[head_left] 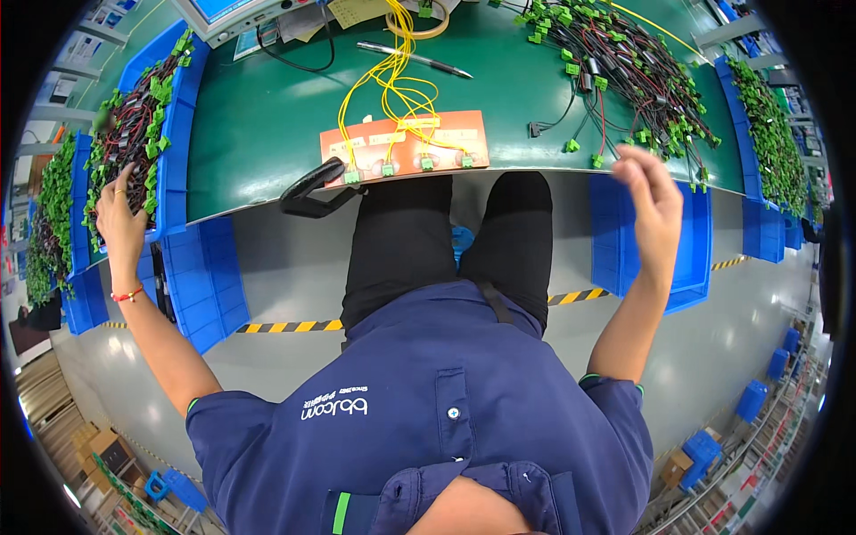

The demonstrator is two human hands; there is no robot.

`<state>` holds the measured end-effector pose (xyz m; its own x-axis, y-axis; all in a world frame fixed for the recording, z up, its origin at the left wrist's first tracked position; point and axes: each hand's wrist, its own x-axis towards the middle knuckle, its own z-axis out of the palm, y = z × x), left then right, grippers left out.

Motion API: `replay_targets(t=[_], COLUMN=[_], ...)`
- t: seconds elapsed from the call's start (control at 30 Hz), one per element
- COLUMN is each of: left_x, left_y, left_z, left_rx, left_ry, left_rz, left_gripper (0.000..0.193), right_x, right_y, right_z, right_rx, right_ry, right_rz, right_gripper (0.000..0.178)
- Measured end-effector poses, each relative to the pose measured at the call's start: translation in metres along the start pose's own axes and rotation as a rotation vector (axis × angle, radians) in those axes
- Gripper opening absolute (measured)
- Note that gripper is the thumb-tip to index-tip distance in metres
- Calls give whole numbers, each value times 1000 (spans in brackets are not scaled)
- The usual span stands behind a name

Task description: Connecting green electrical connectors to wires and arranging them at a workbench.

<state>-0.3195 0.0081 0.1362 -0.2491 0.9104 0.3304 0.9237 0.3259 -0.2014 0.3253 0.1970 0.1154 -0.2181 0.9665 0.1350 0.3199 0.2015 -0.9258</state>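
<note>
My left hand (120, 218) reaches out to the left and rests on a pile of dark wire harnesses with green connectors (134, 125) in a blue bin (174, 152); whether it grips one is hidden. My right hand (651, 201) hangs in the air at the right, fingers spread, holding nothing, just below a heap of black and red wires with green connectors (624, 71) on the green bench (259, 134). Straight ahead lies an orange fixture board (406, 147) with green connectors and yellow wires (392, 80) plugged in.
A black handle tool (312, 187) lies at the bench's front edge. A pen (415, 59) and a tape roll (419, 22) sit farther back by a grey device (232, 13). Blue bins (209, 281) hang below the bench; another bin of green connectors (771, 134) stands right.
</note>
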Motion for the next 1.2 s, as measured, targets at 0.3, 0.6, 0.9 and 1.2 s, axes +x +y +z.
replay_targets(t=[0.3,0.6,0.9,1.2], left_x=[-36,-74,-72,-65], left_y=[29,136,206,274], left_z=[-1,-42,-35,-32], left_rx=[-464,-608,-835,-1260], left_ry=[55,209,200,140], left_rz=[-110,-172,-54,4], left_gripper=[47,28,21,20], right_x=[123,155,135,126], right_y=[44,63,70,30], right_z=[34,40,18,-3], right_rx=[-710,-934,-1010,429], right_ry=[145,-4,17,280], right_rz=[-418,-203,-86,-298], right_gripper=[34,28,35,16])
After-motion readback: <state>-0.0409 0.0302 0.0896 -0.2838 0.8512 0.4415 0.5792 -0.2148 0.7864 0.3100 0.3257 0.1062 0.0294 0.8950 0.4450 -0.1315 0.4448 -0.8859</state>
